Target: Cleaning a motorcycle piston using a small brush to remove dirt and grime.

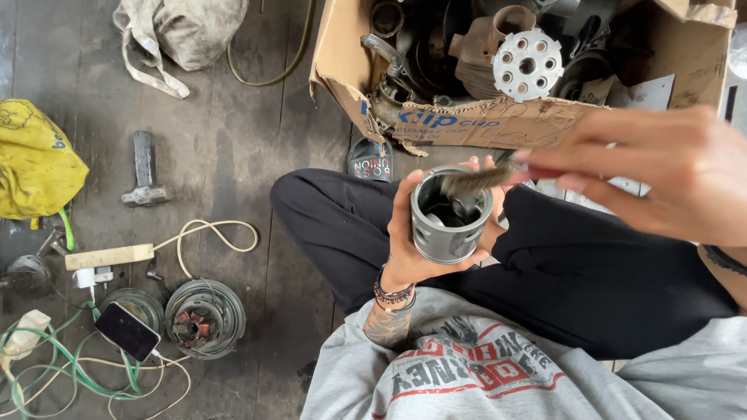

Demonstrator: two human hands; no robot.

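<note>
My left hand (410, 233) grips a grey metal piston (450, 220), hollow side up, held over my crossed legs in black trousers. My right hand (669, 175) holds a small brush (478, 180) by its handle, fingers pinched on it. The brush's worn bristles rest across the piston's open rim. Beads and a tattoo show on my left wrist.
A torn cardboard box (475, 120) of dark engine parts, with a drilled metal disc (527, 64), sits ahead. On the wooden floor to the left lie a hammer (144, 171), a yellow bag (35, 159), a phone (127, 330), a wound stator coil (204, 317) and tangled cables (62, 373).
</note>
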